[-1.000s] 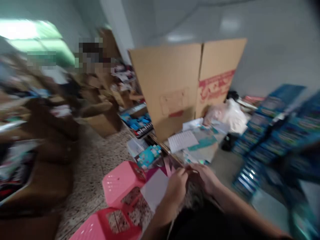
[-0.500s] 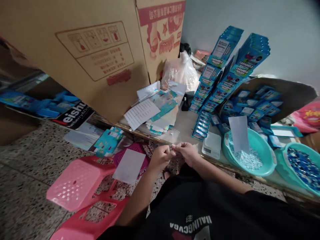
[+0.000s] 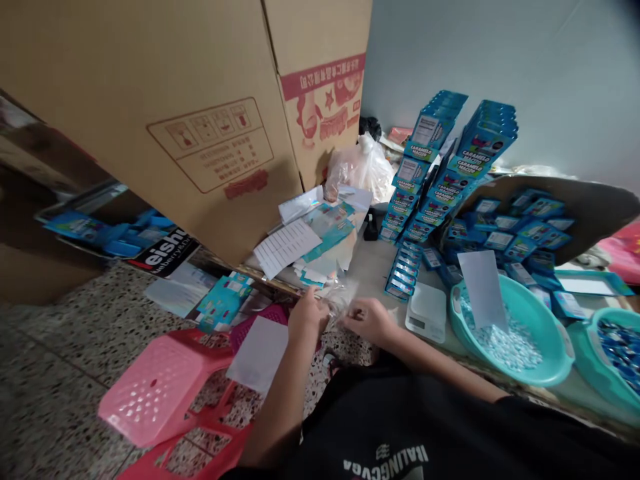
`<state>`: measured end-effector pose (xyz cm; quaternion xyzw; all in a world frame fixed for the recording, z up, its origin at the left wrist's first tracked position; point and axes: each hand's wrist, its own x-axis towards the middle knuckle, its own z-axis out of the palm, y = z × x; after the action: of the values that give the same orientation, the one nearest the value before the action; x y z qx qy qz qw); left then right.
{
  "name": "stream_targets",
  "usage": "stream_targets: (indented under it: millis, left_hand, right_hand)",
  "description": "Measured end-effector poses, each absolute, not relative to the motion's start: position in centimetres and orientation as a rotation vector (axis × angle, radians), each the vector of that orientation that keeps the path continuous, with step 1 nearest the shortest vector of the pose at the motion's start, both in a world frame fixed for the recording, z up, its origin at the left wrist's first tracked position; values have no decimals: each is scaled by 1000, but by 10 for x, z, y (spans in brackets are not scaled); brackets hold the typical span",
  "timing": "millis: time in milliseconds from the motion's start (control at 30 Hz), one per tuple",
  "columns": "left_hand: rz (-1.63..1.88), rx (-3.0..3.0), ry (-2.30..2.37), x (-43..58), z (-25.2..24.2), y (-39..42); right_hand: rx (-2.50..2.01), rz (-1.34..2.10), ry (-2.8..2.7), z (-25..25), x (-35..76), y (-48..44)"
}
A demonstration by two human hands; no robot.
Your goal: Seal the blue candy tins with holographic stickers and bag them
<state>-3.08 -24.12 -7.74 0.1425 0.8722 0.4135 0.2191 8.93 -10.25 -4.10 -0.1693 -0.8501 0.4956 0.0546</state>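
A clear plastic bag (image 3: 339,293) is stretched between my two hands at the table's front edge. My left hand (image 3: 307,316) is closed on the bag's left side. On the other side, my right hand (image 3: 369,321) pinches it with bent fingers. Whether anything is inside the bag cannot be made out. Just right of my right hand lies a white scale (image 3: 426,312). A row of small blue boxes (image 3: 403,270) stands behind the scale. Printed sheets and cards (image 3: 290,247) are piled beyond my left hand.
Tall stacks of blue display boxes (image 3: 445,173) rise at the back. Right of the scale are a turquoise basin (image 3: 545,320) of pale pieces and another basin (image 3: 590,353) of dark blue pieces. A big carton (image 3: 215,60) stands left; a pink stool (image 3: 150,380) is below.
My hands have moved apart, and the plastic bag now shows spread between them. The whole view has shifted, so the stacked boxes sit lower in the picture.
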Motion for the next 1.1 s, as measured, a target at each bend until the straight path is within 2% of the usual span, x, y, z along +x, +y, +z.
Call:
stream_targets:
  millis: [67, 133, 233, 300, 367, 467, 567, 700, 833, 967, 1033, 1100]
  left_hand:
    - [1149, 344, 2479, -34, -74, -241]
    - [1176, 338, 2510, -37, -68, -241]
    - [1200, 364, 2591, -36, -53, -239]
    - [1179, 382, 2677, -30, -42, -232]
    - [1140, 391, 2752, -23, -33, -221]
    - [1055, 464, 2805, -11, -23, -203]
    - [954, 578, 2783, -1, -18, -188]
    - [950, 597, 2863, 9, -16, -178]
    - [955, 947, 2989, 17, -11, -171]
    - [947, 1127, 2929, 33, -13, -160]
    - [994, 1186, 2818, 46, -18, -152]
    - [1067, 1249, 2669, 61, -22, -145]
  right_hand:
    - [-491, 1497, -2542, -44, 90, -96]
    - [-649, 1476, -2407, -46, 90, -86]
    - [-716, 1266, -2184, -35, 92, -72]
    - [-477, 1105, -2171, -18, 96, -70]
    - [-121, 1109, -2298, -3, 100, -73]
    - [156, 1354, -2486, 1, 99, -79]
    - [-53, 1658, -2394, -22, 89, -75]
    - [-502, 2215, -1872, -50, 74, -61]
    - [-471, 2839, -1208, -39, 65, -53]
    - [-525, 2918, -943, -31, 49, -43]
    - [-570, 2964, -1021, -38, 38, -35]
    - [-427, 3031, -1242, -47, 29, -25]
